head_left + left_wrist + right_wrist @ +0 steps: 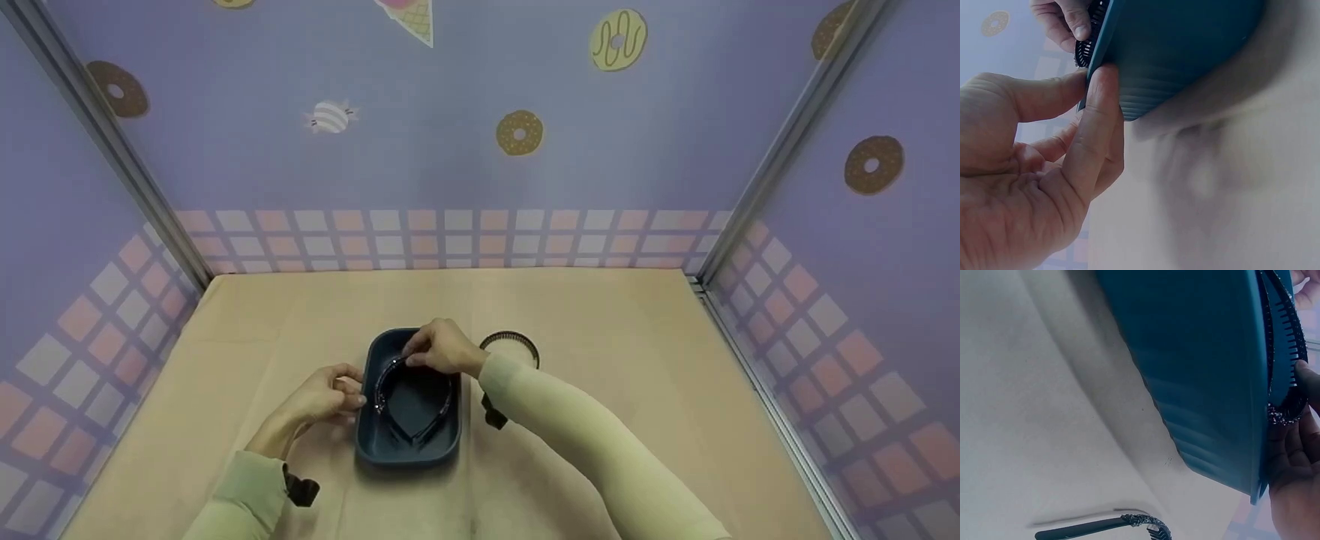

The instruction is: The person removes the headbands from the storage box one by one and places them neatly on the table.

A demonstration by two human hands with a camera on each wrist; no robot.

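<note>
A dark teal rectangular basin [409,456] stands on the table with a black, glittery headband [379,391] inside it. The left wrist view shows my left hand [1044,169] pinching the basin's side rim between thumb and fingers. At the basin's far end my right hand [444,349] holds the curved top of the headband. In the right wrist view that headband [1286,417] has comb teeth along its inner side, and the thumb lies against them. A second toothed headband [511,334] lies on the table right of the basin, partly hidden by my right forearm.
A pale cloth covers the table [615,330]. Purple walls [450,90] with sweets and checks enclose the back and both sides, with metal posts [795,127] at the corners. Dark straps [301,491] are on both wrists.
</note>
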